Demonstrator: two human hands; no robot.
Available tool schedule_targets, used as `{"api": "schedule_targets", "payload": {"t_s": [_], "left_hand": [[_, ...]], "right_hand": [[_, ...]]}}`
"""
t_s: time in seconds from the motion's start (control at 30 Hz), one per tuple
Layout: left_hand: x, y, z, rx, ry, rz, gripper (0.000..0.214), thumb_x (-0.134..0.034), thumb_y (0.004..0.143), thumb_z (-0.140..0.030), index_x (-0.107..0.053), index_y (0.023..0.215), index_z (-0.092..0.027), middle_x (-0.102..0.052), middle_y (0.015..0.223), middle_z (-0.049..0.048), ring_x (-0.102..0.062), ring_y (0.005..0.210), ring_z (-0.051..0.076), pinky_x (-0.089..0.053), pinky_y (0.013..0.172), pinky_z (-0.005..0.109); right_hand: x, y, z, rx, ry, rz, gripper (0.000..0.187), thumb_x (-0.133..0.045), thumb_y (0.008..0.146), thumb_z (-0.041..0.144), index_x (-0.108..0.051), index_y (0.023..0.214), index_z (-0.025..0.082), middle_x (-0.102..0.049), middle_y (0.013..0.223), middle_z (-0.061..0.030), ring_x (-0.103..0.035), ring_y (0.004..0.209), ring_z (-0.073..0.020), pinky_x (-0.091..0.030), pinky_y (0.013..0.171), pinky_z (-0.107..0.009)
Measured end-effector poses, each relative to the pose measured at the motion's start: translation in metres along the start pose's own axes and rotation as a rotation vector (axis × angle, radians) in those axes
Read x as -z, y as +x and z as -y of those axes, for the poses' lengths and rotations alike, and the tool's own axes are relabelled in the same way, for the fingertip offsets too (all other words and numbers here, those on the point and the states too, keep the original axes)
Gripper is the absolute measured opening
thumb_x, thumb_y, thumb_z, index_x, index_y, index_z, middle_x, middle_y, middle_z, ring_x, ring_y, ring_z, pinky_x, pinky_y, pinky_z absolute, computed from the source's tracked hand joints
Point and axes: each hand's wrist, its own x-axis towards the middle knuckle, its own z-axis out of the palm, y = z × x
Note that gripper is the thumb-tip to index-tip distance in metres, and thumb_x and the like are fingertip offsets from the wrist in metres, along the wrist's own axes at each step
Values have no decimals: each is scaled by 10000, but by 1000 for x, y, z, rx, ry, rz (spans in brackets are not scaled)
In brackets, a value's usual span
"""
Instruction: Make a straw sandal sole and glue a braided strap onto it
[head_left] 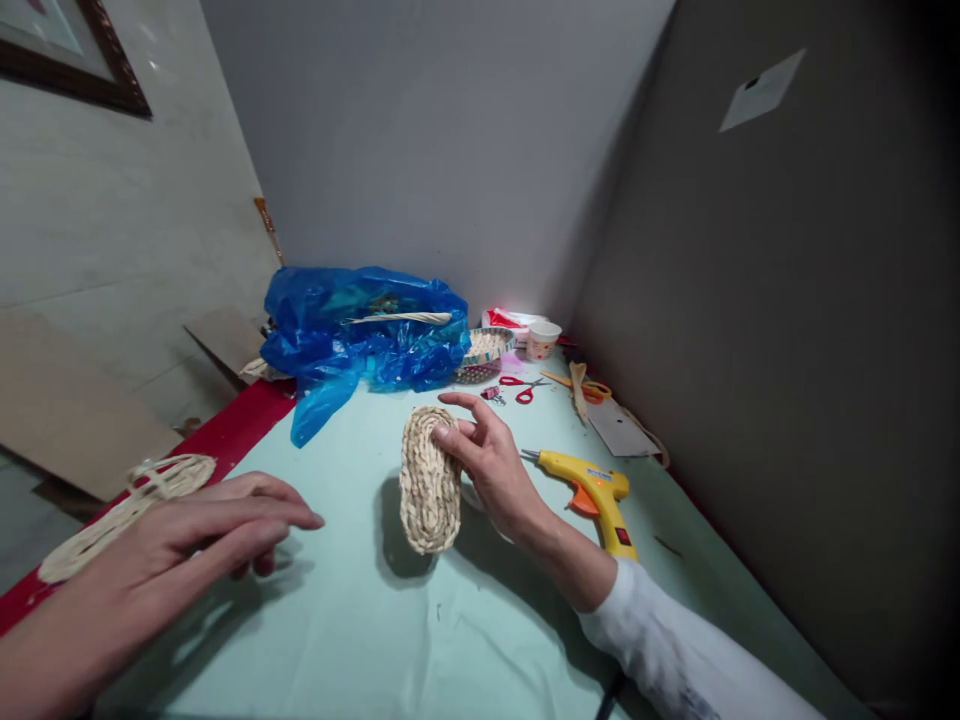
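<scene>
An oval coil of braided straw, shaped like a small shoe sole (pixel 429 490), is raised above the pale green tablecloth. My right hand (pixel 487 460) grips its upper right edge between thumb and fingers. To the left, my left hand (pixel 232 525) hovers over the cloth, empty, with its fingers stretched out and partly bent. A looped bundle of straw braid (pixel 127 510) lies beyond it at the table's left edge. Just right of my right hand rests a yellow hot glue gun (pixel 600 490) with an orange trigger.
A blue plastic bag (pixel 367 330) fills the back left, beside a woven basket (pixel 487 348) and a paper cup (pixel 543 340). Red-handled scissors (pixel 523 388) and orange-handled scissors (pixel 592 388) lie toward the back right, near a grey card (pixel 622 430). Grey panels (pixel 450 130) enclose the back and right.
</scene>
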Motion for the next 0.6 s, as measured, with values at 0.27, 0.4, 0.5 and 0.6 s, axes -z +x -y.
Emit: {"api": "schedule_targets", "payload": {"t_s": [0.27, 0.4, 0.5, 0.6], "left_hand": [[-80, -27, -31, -67, -2, -236, 370, -607, 882, -477, -708, 1154, -247, -755, 1095, 70, -711, 931, 247, -528, 808, 295], [-94, -31, -35, -114, -57, -236, 296, -639, 879, -389, -722, 1120, -238, -767, 1091, 60, -694, 1022, 247, -503, 895, 288], [-87, -25, -34, 102, -282, -201, 204, -659, 855, -404, -769, 945, -258, -787, 989, 32, -714, 947, 223, -536, 822, 250], [-81, -18, -32, 257, -535, -76, 180, -790, 745, -389, -751, 853, -251, -772, 876, -4, -700, 799, 176, -546, 705, 198]], "right_hand": [[-25, -29, 7, 79, -18, -148, 347, -709, 862, 327, -535, 1148, 237, -706, 827, 27, -642, 735, -146, -505, 701, -268], [-30, -40, 9, 122, -21, -219, 306, -710, 873, 330, -546, 1117, 244, -732, 887, 14, -666, 751, -150, -533, 691, -267], [-29, -42, 9, 124, -1, -211, 277, -711, 882, 315, -561, 1105, 249, -732, 885, 26, -665, 752, -127, -525, 683, -229], [-30, -43, 8, 97, 16, -193, 257, -701, 888, 297, -569, 1103, 245, -724, 858, 32, -656, 723, -114, -516, 666, -213]]}}
